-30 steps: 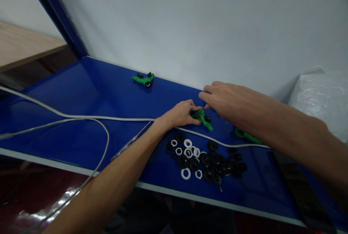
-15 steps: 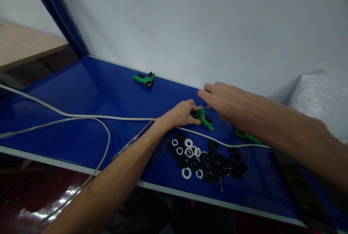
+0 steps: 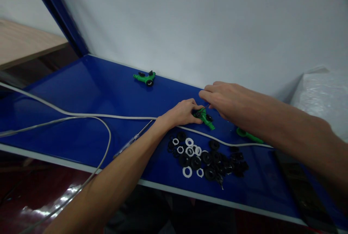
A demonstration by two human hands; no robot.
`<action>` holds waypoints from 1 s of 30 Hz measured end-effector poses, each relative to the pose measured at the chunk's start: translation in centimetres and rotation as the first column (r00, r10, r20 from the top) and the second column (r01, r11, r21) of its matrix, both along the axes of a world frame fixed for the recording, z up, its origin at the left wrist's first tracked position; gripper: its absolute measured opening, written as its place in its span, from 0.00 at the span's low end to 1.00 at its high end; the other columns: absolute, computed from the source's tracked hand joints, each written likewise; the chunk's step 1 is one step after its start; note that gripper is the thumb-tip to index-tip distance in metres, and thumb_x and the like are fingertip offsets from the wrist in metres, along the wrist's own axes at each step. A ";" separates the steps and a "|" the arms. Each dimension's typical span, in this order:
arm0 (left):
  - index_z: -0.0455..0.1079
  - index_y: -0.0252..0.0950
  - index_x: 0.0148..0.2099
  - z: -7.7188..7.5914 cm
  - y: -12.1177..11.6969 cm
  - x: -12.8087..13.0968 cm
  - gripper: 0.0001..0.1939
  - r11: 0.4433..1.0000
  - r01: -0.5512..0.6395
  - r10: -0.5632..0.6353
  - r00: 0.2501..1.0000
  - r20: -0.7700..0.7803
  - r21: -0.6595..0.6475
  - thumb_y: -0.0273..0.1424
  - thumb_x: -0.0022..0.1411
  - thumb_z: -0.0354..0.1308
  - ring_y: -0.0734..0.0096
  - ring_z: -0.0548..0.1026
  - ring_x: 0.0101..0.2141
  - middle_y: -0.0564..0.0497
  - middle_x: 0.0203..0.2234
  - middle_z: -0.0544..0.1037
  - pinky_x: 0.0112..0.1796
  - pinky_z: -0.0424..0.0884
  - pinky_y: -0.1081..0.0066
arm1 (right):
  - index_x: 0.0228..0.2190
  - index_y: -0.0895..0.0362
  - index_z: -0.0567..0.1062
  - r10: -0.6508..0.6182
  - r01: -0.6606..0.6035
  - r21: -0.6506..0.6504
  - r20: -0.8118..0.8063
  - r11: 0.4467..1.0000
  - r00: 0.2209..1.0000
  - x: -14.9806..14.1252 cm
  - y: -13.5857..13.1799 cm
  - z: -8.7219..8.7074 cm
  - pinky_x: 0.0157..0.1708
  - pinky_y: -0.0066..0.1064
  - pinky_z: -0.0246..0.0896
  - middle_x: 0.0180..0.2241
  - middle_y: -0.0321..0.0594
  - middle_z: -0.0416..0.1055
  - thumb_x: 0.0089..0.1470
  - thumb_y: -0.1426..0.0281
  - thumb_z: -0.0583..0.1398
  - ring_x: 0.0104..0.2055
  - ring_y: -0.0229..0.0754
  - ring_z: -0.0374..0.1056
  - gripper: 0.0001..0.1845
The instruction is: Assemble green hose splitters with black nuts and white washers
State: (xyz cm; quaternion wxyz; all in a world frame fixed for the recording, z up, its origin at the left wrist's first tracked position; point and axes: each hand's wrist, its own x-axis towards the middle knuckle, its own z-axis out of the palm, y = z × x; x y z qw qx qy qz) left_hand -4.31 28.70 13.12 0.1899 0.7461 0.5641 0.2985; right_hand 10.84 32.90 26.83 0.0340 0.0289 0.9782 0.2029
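My left hand pinches a green Y-shaped hose splitter with black fittings, holding it against the blue table. Just above and to the right, my right hand is closed around a screwdriver. Only its thin shaft shows, slanting down to the splitter; the handle is hidden in my fist. Where the tip meets the splitter is too small to make out. Close in front of both hands lies a pile of white rings and black rings with other small black parts.
Another green splitter stands near the wall. A green piece lies beneath my right forearm. Beside my left forearm is a clear-handled screwdriver. A white cable crosses the blue table. Plastic-wrapped bulk stands right.
Both hands keep their hold on the splitter and the screwdriver. My right hand has turned and shifted very slightly; the whole view has moved a little.
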 end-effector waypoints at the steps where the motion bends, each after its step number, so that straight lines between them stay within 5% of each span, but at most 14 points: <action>1: 0.80 0.36 0.44 0.0 0.0 0.0 0.13 1.000 0.001 -0.001 1.000 -0.003 0.003 0.38 0.59 0.68 0.56 0.75 0.46 0.45 0.43 0.76 0.49 0.71 0.60 | 0.34 0.57 0.74 0.002 -0.002 -0.005 -0.005 1.000 1.000 0.0 -0.1 0.0 0.31 0.33 0.55 0.31 0.42 0.72 0.47 0.87 0.56 0.32 0.43 0.66 0.16; 13: 0.77 0.40 0.58 -0.2 0.0 0.0 0.25 1.000 -0.005 0.005 1.000 -0.011 0.000 0.40 0.60 0.67 0.60 0.75 0.43 0.46 0.46 0.75 0.48 0.71 0.62 | 0.34 0.58 0.75 -0.048 0.049 -0.012 0.098 0.999 0.994 0.8 2.5 0.0 0.27 0.34 0.52 0.29 0.43 0.72 0.60 0.73 0.56 0.27 0.41 0.65 0.07; 20: 0.78 0.39 0.55 0.1 -0.2 0.1 0.22 1.000 -0.014 0.013 1.000 -0.023 -0.006 0.39 0.60 0.67 0.62 0.75 0.42 0.47 0.44 0.75 0.47 0.71 0.64 | 0.27 0.56 0.75 -0.129 0.131 -0.014 0.110 0.991 0.986 1.0 3.8 -0.9 0.26 0.36 0.45 0.23 0.41 0.70 0.61 0.71 0.58 0.24 0.41 0.62 0.10; 30: 0.79 0.40 0.54 0.0 -0.1 0.1 0.20 1.000 -0.012 0.012 1.000 0.014 0.001 0.38 0.60 0.68 0.57 0.75 0.50 0.46 0.50 0.76 0.54 0.70 0.62 | 0.39 0.57 0.75 -0.044 0.050 -0.129 0.048 0.990 0.998 1.1 2.8 -0.4 0.32 0.34 0.52 0.38 0.46 0.73 0.59 0.75 0.58 0.33 0.43 0.64 0.07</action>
